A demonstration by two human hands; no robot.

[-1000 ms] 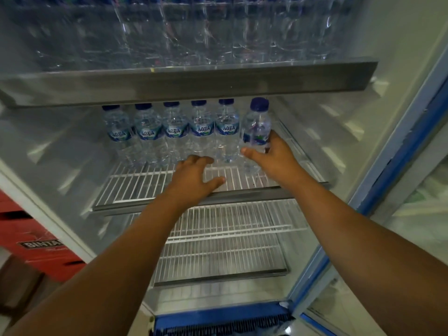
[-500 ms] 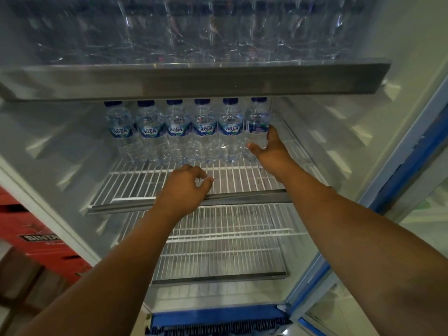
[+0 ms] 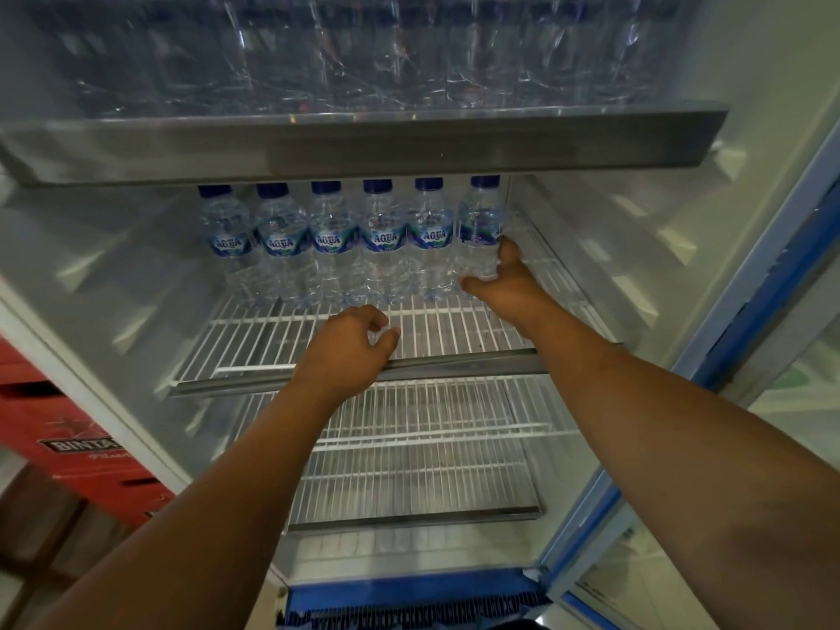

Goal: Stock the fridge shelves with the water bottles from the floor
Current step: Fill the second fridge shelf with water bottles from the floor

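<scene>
My right hand [image 3: 509, 284] reaches to the back right corner of the middle shelf [image 3: 254, 338], a white wire rack. Its thumb and fingers are curled round the lower half of the end bottle [image 3: 482, 220], the thumb on the left side near the base and the fingers up the right side. That bottle stands upright with a blue cap and closes the row on the right, just beside its neighbour. The other five bottles [image 3: 327, 238] stand upright in a line along the back edge of the same shelf, shoulder to shoulder, blue labels facing me.

My left hand [image 3: 350, 352] is near the middle of the shelf's front edge, just behind the grey front rail [image 3: 454, 363]. Its fingers are loosely curled and it holds nothing. I cannot tell whether the fingertips touch the wires.

Above, the upper shelf [image 3: 363, 143] carries a packed crowd of clear bottles [image 3: 363, 52], blurred. Below the middle shelf are two lower racks [image 3: 409, 447], one under the other. The fridge door [image 3: 772, 266], edged in blue, stands open at the right. Outside the fridge, at the left, sits a red crate [image 3: 68, 438].
</scene>
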